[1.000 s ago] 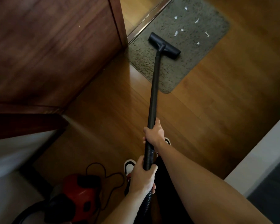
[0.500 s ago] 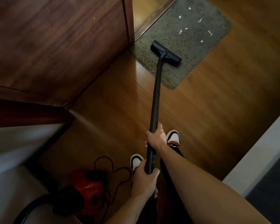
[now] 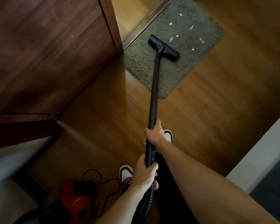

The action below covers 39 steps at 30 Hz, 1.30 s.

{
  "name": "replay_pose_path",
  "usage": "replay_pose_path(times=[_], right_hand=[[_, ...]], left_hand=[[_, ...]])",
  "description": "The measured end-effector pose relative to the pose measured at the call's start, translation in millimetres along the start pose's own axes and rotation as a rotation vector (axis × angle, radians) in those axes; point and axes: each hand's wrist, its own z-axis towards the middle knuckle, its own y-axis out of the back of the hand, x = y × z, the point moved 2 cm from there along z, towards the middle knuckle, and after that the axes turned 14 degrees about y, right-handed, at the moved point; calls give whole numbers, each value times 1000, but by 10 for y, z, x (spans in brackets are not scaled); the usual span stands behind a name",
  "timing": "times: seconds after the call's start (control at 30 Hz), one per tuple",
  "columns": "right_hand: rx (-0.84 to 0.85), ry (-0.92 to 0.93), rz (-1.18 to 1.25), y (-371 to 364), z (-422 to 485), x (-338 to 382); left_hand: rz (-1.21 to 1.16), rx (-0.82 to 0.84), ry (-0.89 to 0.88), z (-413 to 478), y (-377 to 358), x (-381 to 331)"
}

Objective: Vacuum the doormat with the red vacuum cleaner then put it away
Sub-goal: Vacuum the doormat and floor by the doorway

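Wand head (image 3: pixel 164 47) nearer scraps (image 3: pixel 171 39), beyond hands (image 3: pixel 155 135)

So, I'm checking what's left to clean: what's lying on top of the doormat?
On the doormat: the black floor nozzle, with its wand passing over the near edge, and several white scraps beyond it. Whatever lies under the nozzle is covered.
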Motion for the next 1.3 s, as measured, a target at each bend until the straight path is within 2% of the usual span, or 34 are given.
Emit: replay_pose_path(times=[0.23, 0.7, 0.97, 1.3], right_hand=[[-6, 5, -5, 314, 377, 432], [-10, 6, -24, 814, 888, 970], [-17, -20, -27, 664, 726, 906], [-34, -63, 25, 106, 166, 390]], left_hand=[[-3, -63, -42, 82, -236, -609], [-90, -18, -53, 152, -658, -1406], [-65, -32, -58, 107, -509, -1225], [50, -76, -60, -15, -6, -455]])
